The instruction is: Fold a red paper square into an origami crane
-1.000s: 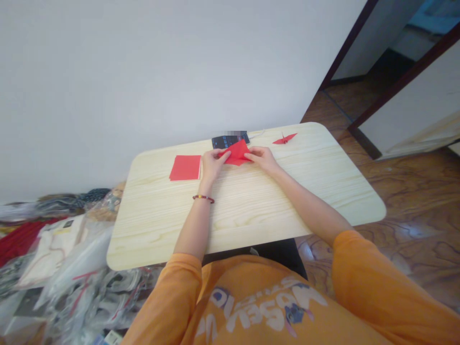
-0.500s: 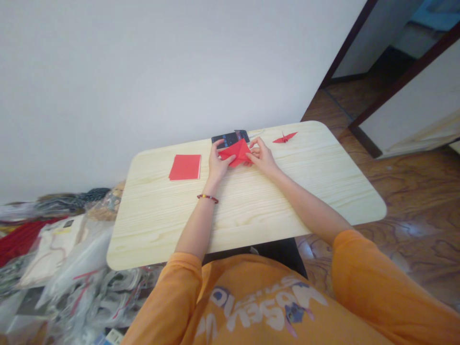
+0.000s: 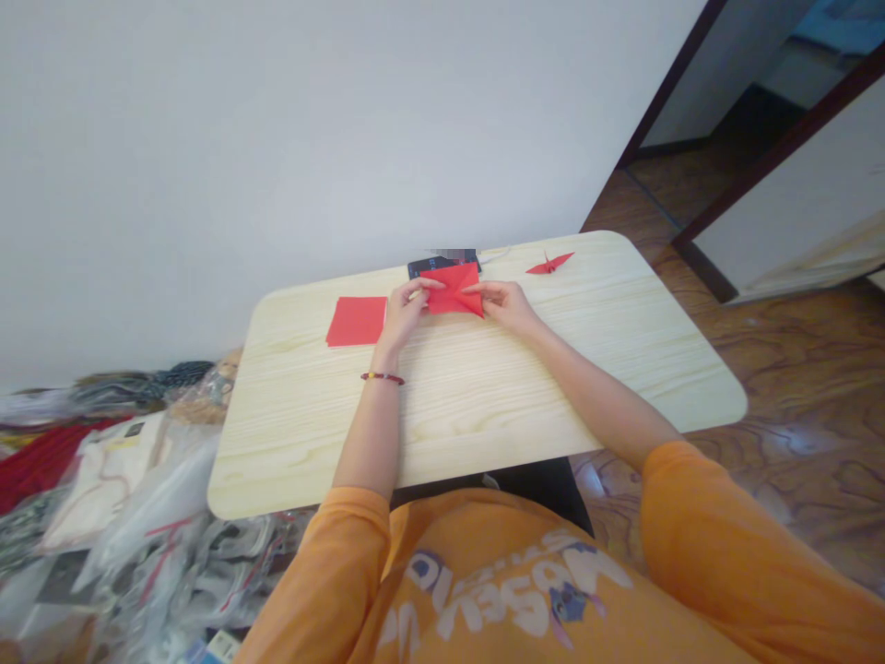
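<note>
Your left hand (image 3: 403, 314) is at the left edge of the folded red paper (image 3: 453, 290), its fingers narrowly closed on that edge. Your right hand (image 3: 504, 307) holds the paper's right side, with its fingertips (image 3: 471, 289) pinched in a similar narrow grip. The paper sits between your hands, just above the wooden table (image 3: 484, 415), and its lower point reaches toward your right hand. From here, you cannot tell whether its underside touches the tabletop.

Behind the paper lies a dark phone (image 3: 423, 269), partly covered by the paper and your left fingers. To the left, just beyond your left hand, rests a small stack of red paper squares (image 3: 356, 321). Over to the right, well apart from your right hand, sits a finished red paper crane (image 3: 549, 266).

A beaded bracelet (image 3: 383, 377) circles your left wrist, and orange sleeves (image 3: 712, 526) cover your upper arms. Clear plastic bags (image 3: 172, 572) are piled on the floor to the left of the table.
</note>
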`<state>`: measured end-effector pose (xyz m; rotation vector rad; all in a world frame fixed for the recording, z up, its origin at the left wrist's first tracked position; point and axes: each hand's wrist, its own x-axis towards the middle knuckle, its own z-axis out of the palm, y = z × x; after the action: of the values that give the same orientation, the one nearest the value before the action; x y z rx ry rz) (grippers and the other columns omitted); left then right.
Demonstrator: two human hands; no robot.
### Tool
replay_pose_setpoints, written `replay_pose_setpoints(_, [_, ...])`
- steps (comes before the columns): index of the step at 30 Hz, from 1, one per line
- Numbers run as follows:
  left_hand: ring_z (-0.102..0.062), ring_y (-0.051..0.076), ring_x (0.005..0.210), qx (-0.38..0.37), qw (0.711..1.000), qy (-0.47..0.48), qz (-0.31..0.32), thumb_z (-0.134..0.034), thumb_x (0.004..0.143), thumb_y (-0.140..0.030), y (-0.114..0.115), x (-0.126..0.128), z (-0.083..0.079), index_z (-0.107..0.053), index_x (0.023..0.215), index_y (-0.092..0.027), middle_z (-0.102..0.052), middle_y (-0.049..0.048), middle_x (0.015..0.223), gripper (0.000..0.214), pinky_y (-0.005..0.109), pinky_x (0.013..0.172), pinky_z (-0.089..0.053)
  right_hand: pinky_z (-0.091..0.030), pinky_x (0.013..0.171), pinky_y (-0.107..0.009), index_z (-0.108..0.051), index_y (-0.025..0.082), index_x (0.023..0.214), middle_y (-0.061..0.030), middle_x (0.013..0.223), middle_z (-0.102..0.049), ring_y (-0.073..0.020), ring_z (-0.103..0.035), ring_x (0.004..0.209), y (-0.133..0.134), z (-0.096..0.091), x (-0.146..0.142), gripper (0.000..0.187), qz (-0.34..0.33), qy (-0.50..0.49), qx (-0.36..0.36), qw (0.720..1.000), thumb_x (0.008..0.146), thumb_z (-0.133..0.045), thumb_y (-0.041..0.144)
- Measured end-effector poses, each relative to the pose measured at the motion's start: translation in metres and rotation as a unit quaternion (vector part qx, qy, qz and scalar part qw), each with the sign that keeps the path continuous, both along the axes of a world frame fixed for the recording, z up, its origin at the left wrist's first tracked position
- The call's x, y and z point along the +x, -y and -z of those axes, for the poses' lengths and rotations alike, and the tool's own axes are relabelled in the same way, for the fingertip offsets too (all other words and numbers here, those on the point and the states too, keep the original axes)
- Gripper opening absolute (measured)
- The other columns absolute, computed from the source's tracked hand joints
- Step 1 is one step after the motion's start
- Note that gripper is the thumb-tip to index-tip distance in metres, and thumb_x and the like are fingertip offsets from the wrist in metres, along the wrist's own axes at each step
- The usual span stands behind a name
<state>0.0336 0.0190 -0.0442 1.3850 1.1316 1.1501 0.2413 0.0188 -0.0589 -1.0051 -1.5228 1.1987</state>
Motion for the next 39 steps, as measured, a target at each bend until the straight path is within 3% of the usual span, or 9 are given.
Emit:
replay_pose_setpoints(4, [-0.064,0.02,0.101,-0.028,0.997,0.034,0.071,-0.049,0.071,-0.017,0.004,-0.003,-0.007,-0.072,0.089,-0.017,-0.069,0.0079,0.108,0.029,0.035,0.086,-0.055,-0.053,0.076,-0.03,-0.076,0.018,0.097,-0.0061,0.1,-0.075,-0.0195,-0.067,0.091,-0.006,0.007,0.003,0.032,0.019,0.013,0.033,0.999,0.069,-0.061,0.022])
replay_pose_setpoints(8, [-0.06,0.02,0.111,0.035,0.994,-0.056,0.083,-0.066,0.064,-0.012,0.007,-0.004,-0.008,-0.072,0.101,-0.019,-0.067,0.0074,0.114,0.038,0.037,0.097,-0.049,-0.053,0.072,-0.029,-0.075,0.017,0.099,-0.0058,0.095,-0.075,-0.0181,-0.067,0.083,-0.009,0.01,0.004,0.033,0.024,0.007,0.033,0.999,0.069,-0.063,0.024])
replay_pose_setpoints(14, [-0.063,0.021,0.103,0.085,0.991,-0.08,0.058,-0.079,0.062,-0.023,0.008,0.001,-0.003,-0.075,0.092,-0.019,-0.066,0.0086,0.111,0.031,0.036,0.092,-0.052,-0.053,0.069,-0.029,-0.076,0.019,0.097,-0.0043,0.09,-0.075,-0.0174,-0.066,0.079,-0.006,0.006,0.002,0.032,0.018,0.005,0.017,1.0,0.068,-0.065,0.025])
replay_pose_setpoints(17, [-0.065,0.02,0.097,0.096,0.991,-0.092,0.029,-0.078,0.062,-0.021,0.006,0.004,-0.001,-0.076,0.084,-0.018,-0.069,0.0084,0.102,0.022,0.036,0.093,-0.051,-0.053,0.07,-0.029,-0.077,0.019,0.095,-0.0037,0.087,-0.075,-0.017,-0.067,0.076,-0.005,0.006,0.002,0.031,0.022,-0.001,0.013,1.0,0.067,-0.065,0.023])
replay_pose_setpoints(21, [-0.067,0.02,0.093,0.098,0.992,-0.082,0.009,-0.076,0.065,-0.022,0.002,0.002,0.003,-0.075,0.089,-0.018,-0.072,0.0081,0.098,0.025,0.034,0.09,-0.051,-0.054,0.076,-0.032,-0.078,0.019,0.087,-0.0045,0.088,-0.075,-0.0187,-0.068,0.081,-0.008,0.008,0.003,0.024,0.027,-0.019,0.011,0.999,0.066,-0.068,0.024])
replay_pose_setpoints(25, [-0.068,0.019,0.087,0.083,0.991,-0.105,-0.016,-0.073,0.07,-0.026,0.001,-0.001,0.003,-0.075,0.09,-0.017,-0.075,0.0072,0.093,0.021,0.032,0.085,-0.051,-0.055,0.068,-0.032,-0.076,0.018,0.076,-0.0042,0.08,-0.074,-0.0176,-0.065,0.072,-0.012,0.01,0.003,0.022,0.064,-0.04,-0.026,0.997,0.058,-0.075,0.031])
replay_pose_setpoints(32, [-0.066,0.019,0.085,0.116,0.98,-0.164,-0.004,-0.073,0.072,-0.024,0.005,0.002,-0.004,-0.074,0.08,-0.018,-0.074,0.0062,0.09,0.01,0.03,0.079,-0.05,-0.054,0.063,-0.029,-0.073,0.018,0.071,-0.0031,0.078,-0.071,-0.0153,-0.061,0.068,-0.008,0.003,0.0,0.022,0.068,-0.031,-0.027,0.997,0.057,-0.078,0.035])
replay_pose_setpoints(39, [-0.063,0.017,0.086,0.099,0.986,-0.135,0.02,-0.069,0.074,-0.018,0.007,0.006,-0.004,-0.074,0.085,-0.017,-0.071,0.007,0.093,0.012,0.028,0.076,-0.049,-0.052,0.061,-0.027,-0.073,0.017,0.072,-0.0022,0.074,-0.07,-0.0146,-0.061,0.068,-0.006,0.0,0.001,0.016,0.065,-0.029,-0.026,0.997,0.06,-0.073,0.027])
